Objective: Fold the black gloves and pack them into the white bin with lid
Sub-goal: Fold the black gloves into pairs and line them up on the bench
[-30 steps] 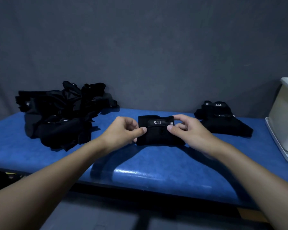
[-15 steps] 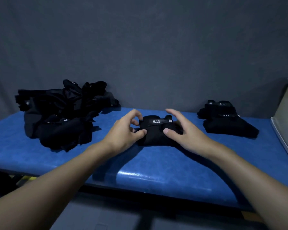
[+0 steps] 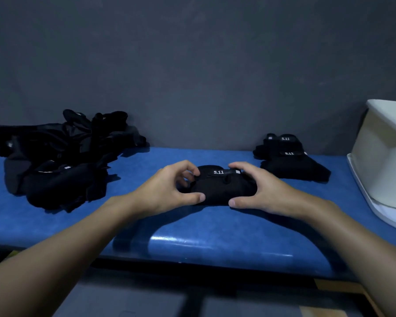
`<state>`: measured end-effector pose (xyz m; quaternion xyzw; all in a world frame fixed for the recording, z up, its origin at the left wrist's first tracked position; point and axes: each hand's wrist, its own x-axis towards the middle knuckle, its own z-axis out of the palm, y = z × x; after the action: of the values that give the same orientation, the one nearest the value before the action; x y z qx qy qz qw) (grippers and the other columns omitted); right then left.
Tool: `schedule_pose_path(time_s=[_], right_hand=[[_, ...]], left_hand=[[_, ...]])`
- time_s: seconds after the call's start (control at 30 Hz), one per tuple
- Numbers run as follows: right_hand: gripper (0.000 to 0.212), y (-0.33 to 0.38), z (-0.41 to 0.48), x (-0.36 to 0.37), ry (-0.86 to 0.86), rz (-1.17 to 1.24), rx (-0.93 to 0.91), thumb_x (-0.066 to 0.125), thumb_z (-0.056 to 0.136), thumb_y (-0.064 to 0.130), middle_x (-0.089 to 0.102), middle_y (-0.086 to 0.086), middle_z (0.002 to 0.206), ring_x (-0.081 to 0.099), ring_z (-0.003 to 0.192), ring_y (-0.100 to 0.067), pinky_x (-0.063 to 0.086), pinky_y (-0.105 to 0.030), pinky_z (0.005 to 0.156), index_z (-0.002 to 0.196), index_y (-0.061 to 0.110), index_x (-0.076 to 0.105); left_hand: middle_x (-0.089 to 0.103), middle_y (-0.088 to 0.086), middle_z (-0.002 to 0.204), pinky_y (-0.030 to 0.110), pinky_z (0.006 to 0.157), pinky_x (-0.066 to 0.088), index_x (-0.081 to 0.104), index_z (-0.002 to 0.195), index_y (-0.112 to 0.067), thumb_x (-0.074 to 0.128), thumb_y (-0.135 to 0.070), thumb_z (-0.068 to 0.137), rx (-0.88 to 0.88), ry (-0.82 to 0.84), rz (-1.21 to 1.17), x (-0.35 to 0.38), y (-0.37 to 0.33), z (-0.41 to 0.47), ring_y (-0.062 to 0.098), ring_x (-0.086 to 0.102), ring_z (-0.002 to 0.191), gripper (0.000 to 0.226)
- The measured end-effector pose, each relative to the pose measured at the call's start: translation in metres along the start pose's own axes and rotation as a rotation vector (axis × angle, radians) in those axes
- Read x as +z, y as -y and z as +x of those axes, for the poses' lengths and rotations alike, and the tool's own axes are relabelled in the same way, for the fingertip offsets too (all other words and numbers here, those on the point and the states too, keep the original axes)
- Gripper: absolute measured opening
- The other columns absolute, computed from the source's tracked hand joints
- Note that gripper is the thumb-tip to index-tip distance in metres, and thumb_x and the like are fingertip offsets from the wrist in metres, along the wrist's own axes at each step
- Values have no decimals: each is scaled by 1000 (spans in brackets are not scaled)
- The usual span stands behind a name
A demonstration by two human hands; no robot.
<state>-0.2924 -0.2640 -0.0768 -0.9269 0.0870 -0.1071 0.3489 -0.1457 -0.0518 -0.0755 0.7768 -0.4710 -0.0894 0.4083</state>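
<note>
Black gloves sit in three groups on a blue padded worktop (image 3: 192, 234) — one folded bundle (image 3: 220, 187) at the centre, cupped from both sides. The left hand (image 3: 169, 191) curls around the bundle's 9 o'clock end, thumb pressed against its near edge and fingers arched over the top; the right hand (image 3: 258, 191) mirrors it at 3 o'clock, thumb low, fingers hooked over the far edge. Both hands close on the fabric rather than lying flat, and a white "5.11" label faces up along the bundle's far rim.

Judging by the layout, the job is well short of halfway. A small stack of folded gloves (image 3: 290, 161) lies at 2 o'clock of the bundle, two labels showing, while a much larger loose heap (image 3: 55, 156) waits at 9 o'clock, tangled and unsorted. The white bin (image 3: 384, 156) stands at the 3 o'clock edge of the frame on what looks like its lid (image 3: 364, 193); its inside is out of sight, so whether anything is packed cannot be told.

The gloves read as soft, matte knit, slumping into rounded lumps — the worktop, by contrast, is glossy vinyl with a bright sheen along its near edge. The bin appears to be smooth, rigid plastic with tapered walls.
</note>
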Motion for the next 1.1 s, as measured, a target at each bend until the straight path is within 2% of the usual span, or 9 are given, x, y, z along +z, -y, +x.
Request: schedule_pose_path(time_s=[0.2, 0.33, 0.47, 0.6, 0.67, 0.97, 1.1], right_hand=[[92, -24, -36, -31, -66, -72, 65, 76, 54, 63, 53, 18, 132, 51, 122, -3, 43, -33, 107, 137, 48, 39], [85, -40, -59, -54, -95, -75, 106, 84, 66, 46, 53, 17, 131, 52, 119, -2, 44, -32, 106, 138, 44, 40], [91, -59, -78, -70, -160, -115, 185, 78, 59, 59, 55, 15, 131, 54, 119, -6, 44, -37, 106, 139, 47, 36], [90, -72, -89, -78, -288, -172, 182, 80, 75, 36, 45, 5, 140, 47, 125, -11, 39, -35, 109, 149, 33, 30], [87, -76, -91, -80, -308, -196, 168, 79, 77, 33, 44, 5, 138, 47, 122, -11, 41, -33, 107, 148, 32, 30], [84, -80, -89, -83, -310, -292, 213, 76, 81, 34, 45, 2, 134, 46, 123, -14, 39, -28, 105, 151, 27, 29], [81, -79, -85, -81, -348, -330, 226, 75, 82, 34, 45, 1, 129, 47, 120, -18, 41, -35, 104, 149, 27, 31]], left_hand=[[61, -7, 106, 13, 83, 47, 58, 108, -31, 87, -32, 73, 65, 95, 0, 35, -25, 15, 10, 60, 99, 46], [58, -12, 107, 19, 88, 46, 59, 114, -27, 85, -31, 75, 117, 94, 20, 66, -43, 29, 13, 59, 100, 47], [55, -10, 105, 21, 86, 45, 58, 114, -29, 83, -36, 76, 166, 78, 38, 97, -58, 45, 11, 56, 95, 46], [55, -17, 103, 37, 95, 47, 55, 114, -36, 76, -55, 71, 175, 68, 77, 122, -67, 56, 7, 57, 97, 52], [54, -17, 103, 43, 97, 46, 54, 115, -36, 68, -61, 68, 176, 39, 101, 130, -70, 60, 6, 55, 97, 55], [54, -13, 106, 46, 95, 46, 52, 122, -33, 73, -49, 80, 202, -13, 145, 140, -71, 69, 8, 54, 95, 49], [54, -12, 106, 46, 94, 46, 52, 122, -31, 72, -49, 82, 198, -22, 180, 142, -74, 71, 10, 53, 95, 48]])
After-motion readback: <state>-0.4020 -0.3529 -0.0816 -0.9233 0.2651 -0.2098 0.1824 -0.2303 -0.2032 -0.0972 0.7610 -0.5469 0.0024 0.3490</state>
